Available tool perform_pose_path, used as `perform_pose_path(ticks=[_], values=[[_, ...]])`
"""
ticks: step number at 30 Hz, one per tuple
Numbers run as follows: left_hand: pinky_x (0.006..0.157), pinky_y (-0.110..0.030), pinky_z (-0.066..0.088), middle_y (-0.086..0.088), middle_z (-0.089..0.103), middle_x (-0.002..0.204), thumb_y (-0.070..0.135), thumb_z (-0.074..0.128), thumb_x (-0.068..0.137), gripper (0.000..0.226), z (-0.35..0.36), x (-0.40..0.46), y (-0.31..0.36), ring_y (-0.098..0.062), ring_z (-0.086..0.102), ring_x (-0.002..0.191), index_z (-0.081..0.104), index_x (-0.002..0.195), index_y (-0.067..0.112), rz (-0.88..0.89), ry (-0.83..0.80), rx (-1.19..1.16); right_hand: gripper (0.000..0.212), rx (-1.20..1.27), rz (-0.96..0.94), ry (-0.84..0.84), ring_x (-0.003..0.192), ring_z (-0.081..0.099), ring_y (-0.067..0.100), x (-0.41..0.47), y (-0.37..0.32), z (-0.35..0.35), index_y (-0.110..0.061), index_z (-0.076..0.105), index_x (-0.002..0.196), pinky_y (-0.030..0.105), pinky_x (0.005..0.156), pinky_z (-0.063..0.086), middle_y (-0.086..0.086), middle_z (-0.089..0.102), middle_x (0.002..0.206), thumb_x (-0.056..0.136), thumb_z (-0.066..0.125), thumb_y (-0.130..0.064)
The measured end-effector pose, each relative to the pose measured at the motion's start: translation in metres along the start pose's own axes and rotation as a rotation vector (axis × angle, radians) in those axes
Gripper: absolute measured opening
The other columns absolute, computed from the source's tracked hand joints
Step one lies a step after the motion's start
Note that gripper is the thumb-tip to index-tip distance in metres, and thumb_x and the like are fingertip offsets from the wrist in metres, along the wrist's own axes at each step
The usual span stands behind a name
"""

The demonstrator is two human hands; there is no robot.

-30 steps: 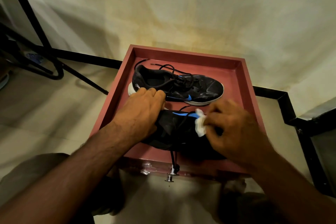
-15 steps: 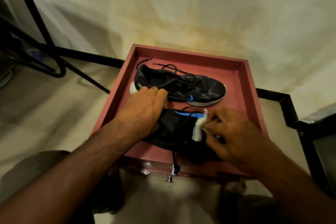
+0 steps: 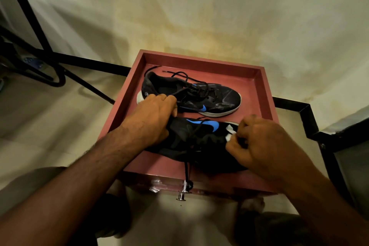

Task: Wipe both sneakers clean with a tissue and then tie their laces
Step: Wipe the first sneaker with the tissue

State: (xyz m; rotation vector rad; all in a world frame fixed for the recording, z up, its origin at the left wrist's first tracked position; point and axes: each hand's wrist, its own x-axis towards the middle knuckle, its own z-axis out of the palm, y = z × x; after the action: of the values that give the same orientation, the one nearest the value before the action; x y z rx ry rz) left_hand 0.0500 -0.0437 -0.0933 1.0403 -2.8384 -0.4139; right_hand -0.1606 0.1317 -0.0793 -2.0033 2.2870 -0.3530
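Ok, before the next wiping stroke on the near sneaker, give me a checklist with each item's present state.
1. Left hand grips the near sneaker at its heel end: ok.
2. Right hand pinches the tissue: ok.
3. Tissue touches the sneaker near its toe: ok.
4. Near sneaker lies inside the red tray: ok.
5. Near sneaker's lace stays inside the tray: not ok, it hangs over the front edge.
6. Far sneaker already wiped: cannot tell.
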Motion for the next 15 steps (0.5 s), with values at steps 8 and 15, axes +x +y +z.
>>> perform_pose_path(ticks=[8, 15], values=[[0.072, -0.026, 0.035, 0.009, 0.054, 0.095, 0.009, 0.070, 0.078, 0.033, 0.000, 0.005, 0.000, -0.014, 0.051, 0.086, 0.051, 0.095, 0.030, -0.038, 0.039, 0.045, 0.013, 0.195, -0.200, 0.059, 0.098, 0.063, 0.013, 0.004, -0.026, 0.029, -0.014, 0.073, 0.105, 0.025, 0.087, 0.053, -0.002, 0.063, 0.113, 0.094, 0.068, -0.017], [0.079, -0.042, 0.055, 0.006, 0.061, 0.103, 0.015, 0.064, 0.085, 0.024, -0.004, 0.002, 0.004, -0.022, 0.061, 0.094, 0.054, 0.101, 0.030, -0.098, 0.094, 0.076, 0.008, 0.005, 0.242, 0.063, 0.079, 0.063, 0.014, 0.003, 0.022, 0.000, -0.029, 0.077, 0.081, 0.022, 0.067, 0.038, -0.004, 0.068, 0.092, 0.083, 0.078, -0.022]])
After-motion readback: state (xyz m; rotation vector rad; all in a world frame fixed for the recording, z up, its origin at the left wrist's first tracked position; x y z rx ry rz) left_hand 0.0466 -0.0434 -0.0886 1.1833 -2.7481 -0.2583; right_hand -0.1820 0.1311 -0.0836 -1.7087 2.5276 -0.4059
